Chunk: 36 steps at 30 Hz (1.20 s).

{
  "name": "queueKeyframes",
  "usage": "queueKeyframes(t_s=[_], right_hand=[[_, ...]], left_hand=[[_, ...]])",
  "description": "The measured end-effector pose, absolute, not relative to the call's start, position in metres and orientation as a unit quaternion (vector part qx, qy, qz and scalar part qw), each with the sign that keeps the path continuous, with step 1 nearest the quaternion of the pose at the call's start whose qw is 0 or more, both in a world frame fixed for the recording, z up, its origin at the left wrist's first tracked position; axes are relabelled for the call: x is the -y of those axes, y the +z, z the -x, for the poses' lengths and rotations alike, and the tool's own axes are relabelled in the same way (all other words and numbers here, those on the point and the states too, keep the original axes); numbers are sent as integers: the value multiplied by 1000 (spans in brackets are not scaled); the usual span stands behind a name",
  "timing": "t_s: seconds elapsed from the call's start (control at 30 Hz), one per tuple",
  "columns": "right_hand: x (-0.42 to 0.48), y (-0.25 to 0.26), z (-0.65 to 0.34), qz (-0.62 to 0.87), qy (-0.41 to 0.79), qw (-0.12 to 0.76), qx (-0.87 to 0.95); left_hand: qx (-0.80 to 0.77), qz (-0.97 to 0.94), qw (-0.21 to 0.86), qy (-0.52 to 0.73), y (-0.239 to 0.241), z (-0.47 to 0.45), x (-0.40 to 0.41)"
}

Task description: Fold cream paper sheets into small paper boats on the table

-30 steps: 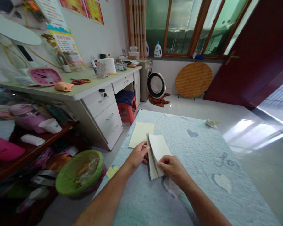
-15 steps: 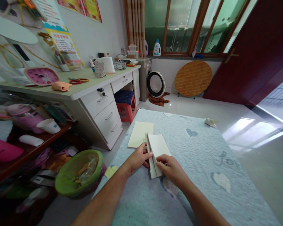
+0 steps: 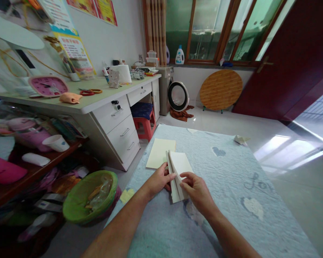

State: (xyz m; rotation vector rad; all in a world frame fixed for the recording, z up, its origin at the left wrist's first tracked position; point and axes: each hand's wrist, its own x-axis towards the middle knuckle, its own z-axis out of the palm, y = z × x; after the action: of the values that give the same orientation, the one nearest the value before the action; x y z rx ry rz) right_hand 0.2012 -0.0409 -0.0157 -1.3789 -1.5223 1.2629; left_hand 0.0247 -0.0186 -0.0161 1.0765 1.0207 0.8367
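Note:
A folded cream paper lies on a light blue quilted cloth that covers the table in front of me. My left hand pinches the paper's left fold near its near end. My right hand presses its fingertips on the paper's upper flap from the right. Just behind, a flat pale yellow sheet rests on the cloth, touching the folded paper's far corner.
A small folded paper piece sits at the cloth's far right edge. A green bin stands at the left by the table. A desk with drawers and a red stool are beyond it.
The upper flap of the folded paper has come down flatter. My right hand slid a little up and left along it, and my left thumb closed onto the fold.

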Motion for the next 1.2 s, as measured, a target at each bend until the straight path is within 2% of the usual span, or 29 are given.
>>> queueKeyframes(t_s=[0.27, 0.53, 0.67, 0.77, 0.9, 1.03, 1.2], right_hand=[[39, -15, -199, 540, 489, 381, 569], [27, -11, -219, 535, 514, 363, 565], [17, -9, -241, 583, 483, 384, 529], [11, -13, -253, 615, 457, 397, 505], [8, -21, -265, 642, 433, 396, 494], [5, -26, -273, 656, 411, 404, 487], [4, -26, -276, 661, 414, 399, 482]], left_hand=[[-465, -478, 649, 367, -15, -25, 19], [-492, -484, 617, 379, -26, -26, 17], [-529, -509, 534, 419, -25, -21, 12], [-591, -540, 431, 416, -21, -13, 7], [-633, -548, 349, 420, -16, -3, 3], [-657, -550, 303, 418, -13, 4, 0], [-654, -552, 298, 423, -15, 10, -6]])
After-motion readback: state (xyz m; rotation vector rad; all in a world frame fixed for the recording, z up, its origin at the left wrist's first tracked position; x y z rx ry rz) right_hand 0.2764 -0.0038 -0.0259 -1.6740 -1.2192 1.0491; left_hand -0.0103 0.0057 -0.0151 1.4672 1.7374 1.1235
